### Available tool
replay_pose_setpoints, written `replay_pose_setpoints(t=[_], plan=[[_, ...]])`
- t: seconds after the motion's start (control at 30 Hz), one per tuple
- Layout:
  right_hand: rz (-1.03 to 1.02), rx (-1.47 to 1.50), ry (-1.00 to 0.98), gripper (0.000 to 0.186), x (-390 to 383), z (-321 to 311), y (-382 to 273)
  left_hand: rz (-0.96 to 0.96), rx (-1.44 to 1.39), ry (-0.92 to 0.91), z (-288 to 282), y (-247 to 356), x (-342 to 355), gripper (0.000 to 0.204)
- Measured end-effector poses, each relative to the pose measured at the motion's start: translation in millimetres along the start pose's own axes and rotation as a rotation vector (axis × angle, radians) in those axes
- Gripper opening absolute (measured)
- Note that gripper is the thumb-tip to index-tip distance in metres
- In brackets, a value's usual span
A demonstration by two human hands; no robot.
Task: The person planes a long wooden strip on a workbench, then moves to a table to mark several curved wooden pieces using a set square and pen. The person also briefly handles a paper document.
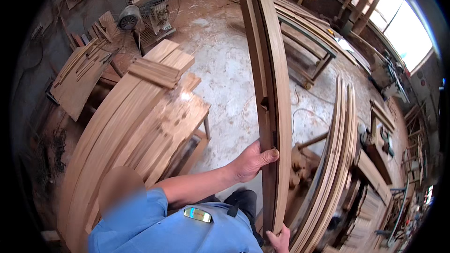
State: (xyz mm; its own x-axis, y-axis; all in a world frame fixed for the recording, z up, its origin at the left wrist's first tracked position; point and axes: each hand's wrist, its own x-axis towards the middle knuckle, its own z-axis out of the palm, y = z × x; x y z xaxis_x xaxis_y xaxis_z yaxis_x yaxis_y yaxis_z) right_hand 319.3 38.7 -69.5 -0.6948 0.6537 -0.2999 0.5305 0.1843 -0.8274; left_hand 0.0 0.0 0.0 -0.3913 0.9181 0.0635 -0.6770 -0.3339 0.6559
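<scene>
Holding a long wooden beam [278, 79] with both hands [249, 163].

Woodworking shop, stacked boards [110, 107], dusty floor [222, 70]

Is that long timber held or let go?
Held: the left hand clasps the timber, thumb over its edge; the right hand grips its near end.
</scene>
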Motion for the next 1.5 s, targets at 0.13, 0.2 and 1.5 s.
replay_pose_setpoints(t=[0.13, 0.2, 1.5], plan=[[0.029, 0.092, -0.076, 0.044, 158, -37, -41, 0.0, -0.008, 0.044, -47, 32, 141, 0.055], [-0.063, 0.048, -0.099, 0.044, 256, -60, -56, 0.061, 0.03, 0.018, -69, 57, 221, 0.054], [-0.325, -0.512, -0.603, 0.042, 1424, 143, -632, 0.571, -0.391, 1.096, -731, 602, 876, 0.042]])
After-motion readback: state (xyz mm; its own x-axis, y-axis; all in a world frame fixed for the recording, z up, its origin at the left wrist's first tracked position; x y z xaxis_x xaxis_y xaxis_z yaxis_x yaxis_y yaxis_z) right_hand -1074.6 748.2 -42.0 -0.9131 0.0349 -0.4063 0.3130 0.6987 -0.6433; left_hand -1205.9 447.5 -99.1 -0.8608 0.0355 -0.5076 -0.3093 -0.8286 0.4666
